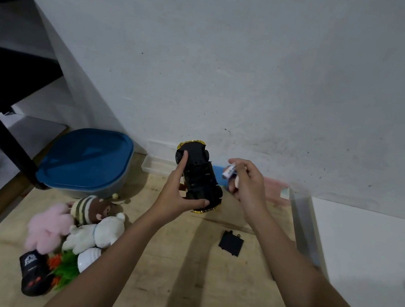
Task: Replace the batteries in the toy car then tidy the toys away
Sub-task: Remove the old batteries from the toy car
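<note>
The toy car [199,176], black underneath with gold trim, is held upside down above the wooden table, its underside facing me. My left hand [176,196] grips it, forefinger along one side and thumb under the near end. Just right of the car, my right hand [246,186] pinches a small battery [229,171] with a white and blue label. The black battery cover [232,242] lies flat on the table below my right forearm.
A grey bin with a blue lid [85,159] stands at the back left. Plush toys [80,227], a black toy [33,275] and green plastic foliage lie at the left front. A clear tray [153,165] and pink and blue items [277,190] sit by the wall.
</note>
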